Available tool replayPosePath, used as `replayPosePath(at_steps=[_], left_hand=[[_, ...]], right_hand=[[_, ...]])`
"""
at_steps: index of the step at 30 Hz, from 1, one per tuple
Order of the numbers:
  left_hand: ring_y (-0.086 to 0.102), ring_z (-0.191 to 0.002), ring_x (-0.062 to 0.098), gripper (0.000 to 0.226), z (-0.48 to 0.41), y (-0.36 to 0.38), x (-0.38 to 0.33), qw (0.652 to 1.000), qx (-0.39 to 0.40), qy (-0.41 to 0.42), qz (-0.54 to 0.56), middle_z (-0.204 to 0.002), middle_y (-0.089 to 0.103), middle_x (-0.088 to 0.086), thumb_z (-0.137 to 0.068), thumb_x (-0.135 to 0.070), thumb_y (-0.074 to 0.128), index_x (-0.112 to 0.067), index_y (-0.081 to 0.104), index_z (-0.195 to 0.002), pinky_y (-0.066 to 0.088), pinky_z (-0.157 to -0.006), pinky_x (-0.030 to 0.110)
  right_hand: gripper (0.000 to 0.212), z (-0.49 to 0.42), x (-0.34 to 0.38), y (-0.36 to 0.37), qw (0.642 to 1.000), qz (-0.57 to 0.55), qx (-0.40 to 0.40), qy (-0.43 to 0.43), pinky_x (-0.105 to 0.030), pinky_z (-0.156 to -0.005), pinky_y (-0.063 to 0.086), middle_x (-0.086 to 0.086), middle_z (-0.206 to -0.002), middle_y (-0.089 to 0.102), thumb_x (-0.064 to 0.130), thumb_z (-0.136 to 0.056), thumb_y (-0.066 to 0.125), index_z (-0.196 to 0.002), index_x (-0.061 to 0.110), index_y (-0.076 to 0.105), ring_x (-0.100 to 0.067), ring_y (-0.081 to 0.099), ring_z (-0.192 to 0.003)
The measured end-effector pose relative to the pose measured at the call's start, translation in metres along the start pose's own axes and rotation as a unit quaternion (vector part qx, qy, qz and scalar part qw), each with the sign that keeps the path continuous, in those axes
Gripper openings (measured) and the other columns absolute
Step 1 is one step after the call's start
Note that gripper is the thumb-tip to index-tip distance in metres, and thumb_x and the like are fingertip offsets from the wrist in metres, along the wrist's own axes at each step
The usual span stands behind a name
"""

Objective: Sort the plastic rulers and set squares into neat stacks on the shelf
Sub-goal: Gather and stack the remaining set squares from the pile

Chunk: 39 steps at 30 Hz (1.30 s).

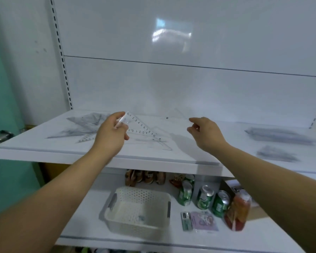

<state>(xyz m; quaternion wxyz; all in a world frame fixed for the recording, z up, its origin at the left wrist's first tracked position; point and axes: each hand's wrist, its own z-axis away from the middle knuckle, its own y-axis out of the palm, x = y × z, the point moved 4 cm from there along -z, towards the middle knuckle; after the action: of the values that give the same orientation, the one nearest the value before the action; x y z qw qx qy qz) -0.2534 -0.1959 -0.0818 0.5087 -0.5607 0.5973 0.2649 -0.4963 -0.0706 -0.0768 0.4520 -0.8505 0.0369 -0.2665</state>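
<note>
Pinching a clear set square [141,127] in left hand [110,133]; right hand [205,133] beside it hovers loose-fingered, holding nothing, over the shelf [62,152].

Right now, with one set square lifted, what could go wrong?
The left hand pinches the set square by one corner only; it could slip or swing. The clear pieces lying under it barely show against the white shelf, so the right hand might knock them askew.

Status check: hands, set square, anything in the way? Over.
Left hand pinches set square above shelf. Right hand empty, fingers loose. Loose pile at left, stacks at right. Nothing blocks the hands.
</note>
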Motion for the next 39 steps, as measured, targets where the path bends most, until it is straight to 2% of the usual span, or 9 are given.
replayPosePath(at_steps=[4, 8, 12, 15, 18, 27, 34, 37, 39], left_hand=[[0.052, -0.043, -0.005, 0.030, 0.011, 0.046, -0.024, 0.999, 0.025, 0.010, 0.042, -0.100, 0.060, 0.009, -0.095, -0.008, 0.044, -0.030, 0.057, -0.111, 0.039, -0.043, 0.010], [0.059, -0.067, 0.007, 0.023, 0.029, 0.117, -0.049, 0.996, 0.066, 0.000, 0.055, -0.089, 0.063, 0.001, -0.095, -0.011, 0.048, -0.016, 0.062, -0.114, 0.046, -0.061, 0.022], [0.058, -0.089, 0.011, 0.030, 0.058, 0.200, -0.083, 0.992, 0.121, 0.039, 0.003, -0.100, 0.057, -0.004, -0.092, -0.011, 0.055, -0.016, 0.055, -0.122, 0.042, -0.071, 0.016], [0.056, -0.109, 0.021, 0.033, 0.082, 0.262, -0.109, 0.985, 0.148, 0.078, -0.048, -0.117, 0.057, 0.002, -0.095, -0.016, 0.049, -0.016, 0.051, -0.128, 0.043, -0.091, 0.027], [0.055, -0.111, 0.024, 0.038, 0.104, 0.319, -0.132, 0.974, 0.173, 0.121, -0.083, -0.127, 0.054, 0.005, -0.098, -0.018, 0.043, -0.018, 0.046, -0.136, 0.043, -0.100, 0.036], [0.053, -0.116, 0.028, 0.048, 0.140, 0.423, -0.164, 0.967, 0.223, 0.116, -0.045, -0.124, 0.054, 0.007, -0.096, -0.013, 0.047, -0.023, 0.038, -0.142, 0.045, -0.092, 0.032], [0.052, -0.090, 0.010, 0.051, 0.133, 0.455, -0.169, 0.961, 0.252, 0.105, -0.035, -0.104, 0.055, -0.002, -0.093, -0.009, 0.054, -0.019, 0.040, -0.141, 0.039, -0.055, 0.001], [0.054, -0.085, 0.008, 0.051, 0.135, 0.466, -0.170, 0.961, 0.257, 0.094, -0.031, -0.096, 0.056, -0.006, -0.091, -0.008, 0.057, -0.017, 0.043, -0.139, 0.038, -0.058, -0.001], [0.056, -0.095, 0.012, 0.052, 0.141, 0.475, -0.170, 0.959, 0.266, 0.088, -0.038, -0.099, 0.057, -0.005, -0.090, -0.011, 0.060, -0.017, 0.043, -0.139, 0.040, -0.076, 0.010]], right_hand=[[0.041, 0.006, -0.027, -0.030, 0.999, -0.009, -0.030, -0.006, -0.025, -0.083, 0.036, 0.003, -0.100, 0.049, 0.028, -0.097, 0.049, -0.136, 0.017, 0.049, -0.012, 0.045, -0.091], [0.041, 0.022, -0.081, -0.072, 0.999, 0.006, -0.043, 0.005, -0.024, -0.081, 0.035, 0.003, -0.098, 0.049, 0.029, -0.097, 0.048, -0.136, 0.017, 0.048, -0.012, 0.045, -0.089], [0.041, 0.042, -0.160, -0.125, 0.998, 0.034, -0.047, 0.033, -0.025, -0.082, 0.036, 0.003, -0.100, 0.048, 0.030, -0.098, 0.047, -0.137, 0.018, 0.047, -0.012, 0.045, -0.090], [0.040, 0.059, -0.224, -0.165, 0.996, 0.050, -0.048, 0.052, -0.025, -0.084, 0.037, 0.000, -0.105, 0.050, 0.028, -0.098, 0.047, -0.137, 0.016, 0.048, -0.015, 0.047, -0.093], [0.039, 0.081, -0.284, -0.201, 0.993, 0.057, -0.051, 0.084, -0.027, -0.088, 0.037, -0.007, -0.115, 0.053, 0.026, -0.098, 0.048, -0.135, 0.015, 0.049, -0.023, 0.052, -0.103], [0.035, 0.121, -0.403, -0.246, 0.978, 0.068, -0.034, 0.195, -0.028, -0.091, 0.039, -0.009, -0.126, 0.055, 0.022, -0.097, 0.048, -0.130, 0.016, 0.055, -0.024, 0.053, -0.112], [0.034, 0.111, -0.420, -0.235, 0.973, 0.052, 0.045, 0.221, -0.029, -0.101, 0.035, -0.001, -0.138, 0.052, 0.022, -0.095, 0.048, -0.128, 0.019, 0.057, -0.021, 0.047, -0.125], [0.037, 0.105, -0.426, -0.231, 0.972, 0.064, 0.095, 0.203, -0.027, -0.099, 0.035, -0.002, -0.137, 0.053, 0.021, -0.094, 0.048, -0.129, 0.017, 0.056, -0.020, 0.048, -0.123], [0.042, 0.102, -0.432, -0.231, 0.974, 0.062, 0.115, 0.188, -0.029, -0.100, 0.036, -0.003, -0.137, 0.052, 0.023, -0.092, 0.050, -0.133, 0.018, 0.052, -0.020, 0.048, -0.123]])
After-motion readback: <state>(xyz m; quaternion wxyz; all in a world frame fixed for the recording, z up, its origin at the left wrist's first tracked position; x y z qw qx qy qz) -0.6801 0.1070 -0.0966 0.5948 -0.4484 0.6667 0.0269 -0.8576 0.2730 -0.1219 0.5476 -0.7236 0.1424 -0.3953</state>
